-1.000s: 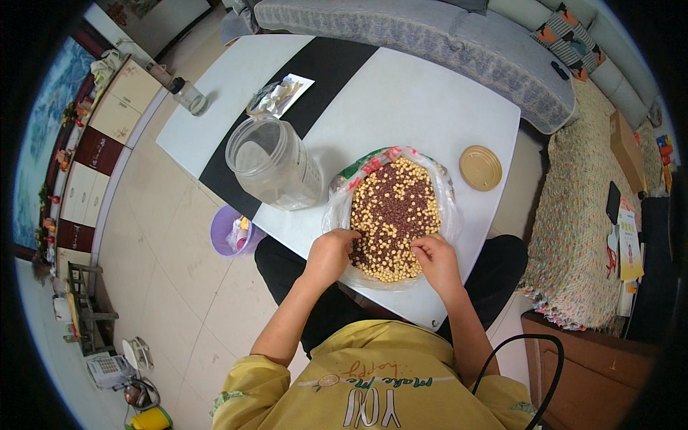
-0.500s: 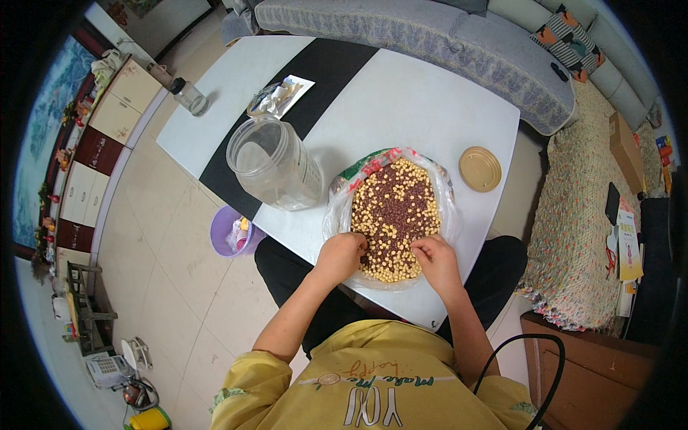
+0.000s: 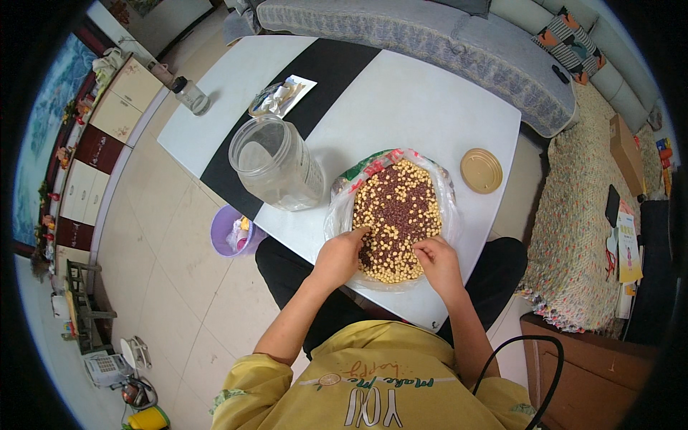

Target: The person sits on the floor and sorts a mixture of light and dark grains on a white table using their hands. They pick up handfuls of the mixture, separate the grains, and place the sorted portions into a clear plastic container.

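A plastic bag [image 3: 450, 208] with rolled-back edges lies on the table in front of me, holding a mix of yellow soybeans [image 3: 401, 271] and small dark red beans [image 3: 398, 201]. At its near left edge is my left hand [image 3: 341, 258], index finger stretched over the beans and the other fingers partly hidden; nothing shows in it. My right hand [image 3: 440, 265] is over the near right edge, thumb and fingertips pinched together. Whatever that pinch may hold is too small to see. Left of the bag stands a big clear plastic jar [image 3: 290, 175], its mouth uncovered.
A round gold lid [image 3: 481, 171] lies right of the bag on the white table [image 3: 401, 93]. Farther back are a torn silver packet [image 3: 294, 93] and a glass bottle [image 3: 190, 96]. A purple bin [image 3: 228, 233] stands on the floor at left. Beyond the table runs a sofa [image 3: 401, 29].
My left hand has loosened from a closed curl, its index finger now reaching out over the beans. My right hand stays pinched in nearly the same place.
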The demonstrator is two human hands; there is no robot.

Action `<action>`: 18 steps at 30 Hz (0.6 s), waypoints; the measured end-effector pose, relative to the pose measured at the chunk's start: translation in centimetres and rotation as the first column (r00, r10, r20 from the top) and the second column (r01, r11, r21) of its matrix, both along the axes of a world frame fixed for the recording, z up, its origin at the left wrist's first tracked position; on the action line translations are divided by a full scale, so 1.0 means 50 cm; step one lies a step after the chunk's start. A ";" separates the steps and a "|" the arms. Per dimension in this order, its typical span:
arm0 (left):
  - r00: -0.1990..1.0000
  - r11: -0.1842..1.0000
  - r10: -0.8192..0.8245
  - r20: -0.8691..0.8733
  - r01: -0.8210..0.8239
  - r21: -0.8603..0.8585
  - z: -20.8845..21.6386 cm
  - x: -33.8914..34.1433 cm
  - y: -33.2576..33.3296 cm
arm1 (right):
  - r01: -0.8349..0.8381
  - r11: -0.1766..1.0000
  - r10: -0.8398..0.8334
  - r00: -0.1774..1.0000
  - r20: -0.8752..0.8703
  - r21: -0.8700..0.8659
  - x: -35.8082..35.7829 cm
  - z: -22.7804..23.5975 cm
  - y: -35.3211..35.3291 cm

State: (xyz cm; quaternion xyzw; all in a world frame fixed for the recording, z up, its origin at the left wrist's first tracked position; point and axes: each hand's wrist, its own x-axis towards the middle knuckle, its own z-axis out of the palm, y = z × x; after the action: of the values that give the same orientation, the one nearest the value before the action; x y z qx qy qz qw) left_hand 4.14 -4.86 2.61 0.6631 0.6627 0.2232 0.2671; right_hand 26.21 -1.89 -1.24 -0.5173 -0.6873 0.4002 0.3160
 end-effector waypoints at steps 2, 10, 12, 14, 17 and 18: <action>0.999 1.000 -0.007 -0.051 0.006 -0.028 -0.006 0.007 0.010 | -0.002 1.000 0.002 1.000 0.003 0.003 -0.002 0.001 -0.001; 0.995 0.997 -0.071 -0.065 0.070 -0.014 -0.043 0.030 0.055 | 0.000 1.000 0.000 1.000 -0.005 0.006 -0.002 -0.002 -0.002; 0.996 0.997 -0.071 -0.055 0.070 -0.025 -0.047 0.031 0.059 | 0.005 1.000 -0.005 1.000 -0.008 -0.004 -0.003 0.001 -0.002; 0.996 0.997 -0.074 -0.040 0.073 -0.023 -0.049 0.029 0.060 | 0.009 1.000 -0.009 1.000 -0.002 -0.014 -0.004 0.003 -0.002; 0.997 0.997 -0.075 -0.021 0.074 -0.021 -0.057 0.026 0.060 | 0.011 1.000 -0.011 1.000 0.011 -0.023 -0.004 0.004 -0.001; 0.997 0.997 -0.075 -0.015 0.074 -0.021 -0.060 0.025 0.061 | 0.009 1.000 -0.009 1.000 0.008 -0.017 -0.005 0.004 -0.001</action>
State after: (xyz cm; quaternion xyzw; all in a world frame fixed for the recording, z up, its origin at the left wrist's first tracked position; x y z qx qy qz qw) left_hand 5.42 -1.82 -0.36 0.6864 0.6418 0.2011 0.2766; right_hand 25.98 -1.95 -1.04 -0.5248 -0.6827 0.4025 0.3106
